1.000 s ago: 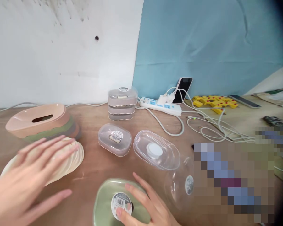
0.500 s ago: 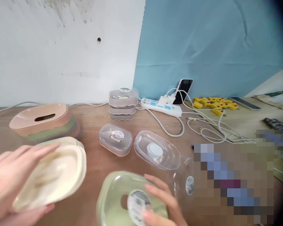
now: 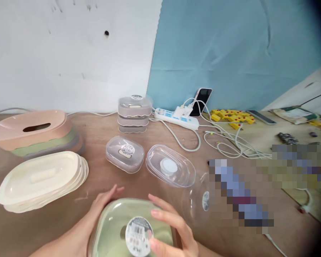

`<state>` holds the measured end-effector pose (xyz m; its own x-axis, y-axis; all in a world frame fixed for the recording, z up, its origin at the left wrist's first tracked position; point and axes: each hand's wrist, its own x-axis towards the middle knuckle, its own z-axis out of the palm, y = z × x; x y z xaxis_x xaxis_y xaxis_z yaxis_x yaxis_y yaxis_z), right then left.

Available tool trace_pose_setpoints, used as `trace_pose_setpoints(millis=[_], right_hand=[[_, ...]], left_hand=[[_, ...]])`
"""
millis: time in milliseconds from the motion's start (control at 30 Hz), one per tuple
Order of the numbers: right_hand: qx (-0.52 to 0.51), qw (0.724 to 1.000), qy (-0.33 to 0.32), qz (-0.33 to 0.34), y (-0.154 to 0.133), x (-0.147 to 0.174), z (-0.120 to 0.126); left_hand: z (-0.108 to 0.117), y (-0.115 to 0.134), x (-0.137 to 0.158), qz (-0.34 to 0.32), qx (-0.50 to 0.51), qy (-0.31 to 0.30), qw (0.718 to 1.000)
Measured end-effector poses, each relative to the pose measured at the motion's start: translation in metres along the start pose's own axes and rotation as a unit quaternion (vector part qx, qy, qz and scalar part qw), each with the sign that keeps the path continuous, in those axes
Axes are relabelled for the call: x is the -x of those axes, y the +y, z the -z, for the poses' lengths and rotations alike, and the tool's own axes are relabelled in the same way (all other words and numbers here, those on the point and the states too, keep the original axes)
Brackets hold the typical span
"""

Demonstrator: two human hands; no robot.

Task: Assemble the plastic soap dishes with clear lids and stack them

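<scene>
A green plastic box (image 3: pixel 111 228) with a clear lid sits at the bottom middle, cut off by the lower edge. The lid bears a round barcode sticker (image 3: pixel 139 236). My left hand (image 3: pixel 101 207) lies along the box's left side, its fingertips reaching past the far corner. From the right, my right hand (image 3: pixel 173 228) grips the box, with fingers across the lid and one fingertip at the sticker. To the left rests a stack of cream oval plastic pieces (image 3: pixel 40 178), not touched by either hand.
Behind the cream stack are nested pink, green and grey oval pieces (image 3: pixel 13 132); the pink one is slotted. Small lidded grey boxes (image 3: pixel 133 114) are stacked near the wall. A single one (image 3: pixel 124 157), clear lids (image 3: pixel 176 171), a power strip (image 3: pixel 176 118), cables and a phone (image 3: pixel 203 98) stand beyond.
My left hand has let go of the cream piece, which now lies on the stack, and has moved right to the green box. My right hand stays on the box. The view has shifted slightly.
</scene>
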<state>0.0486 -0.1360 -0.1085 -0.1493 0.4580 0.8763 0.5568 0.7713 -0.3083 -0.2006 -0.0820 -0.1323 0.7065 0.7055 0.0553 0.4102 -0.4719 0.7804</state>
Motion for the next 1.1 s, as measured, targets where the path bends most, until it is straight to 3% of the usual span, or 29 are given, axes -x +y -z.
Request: trace_pose_setpoints(millis=[67,167,300,433,633,767,1100], right_hand=[[0.013,0.999,-0.035,0.021,-0.001,-0.01,0.001],[0.02,0.995,-0.095,0.013,-0.005,-0.018,0.005],[-0.01,0.989,-0.145,-0.036,-0.009,-0.02,0.009],[-0.011,0.973,-0.23,-0.026,-0.008,-0.021,0.012],[0.03,0.969,-0.245,-0.021,-0.008,-0.023,0.009],[0.046,0.979,-0.196,0.033,-0.008,-0.026,0.005],[0.048,0.98,-0.185,0.048,-0.006,-0.033,0.008]], left_hand=[[0.013,0.008,-0.003,0.027,0.046,-0.005,0.999],[0.024,0.021,-0.014,0.057,0.031,-0.014,0.998],[0.017,0.028,-0.026,0.066,0.005,-0.012,0.998],[0.014,0.03,-0.021,0.057,0.005,-0.01,0.998],[0.032,0.026,-0.015,0.037,0.003,-0.019,0.999],[0.042,0.026,-0.007,0.007,0.015,-0.026,1.0],[0.041,0.032,-0.001,0.017,-0.033,-0.054,0.998]])
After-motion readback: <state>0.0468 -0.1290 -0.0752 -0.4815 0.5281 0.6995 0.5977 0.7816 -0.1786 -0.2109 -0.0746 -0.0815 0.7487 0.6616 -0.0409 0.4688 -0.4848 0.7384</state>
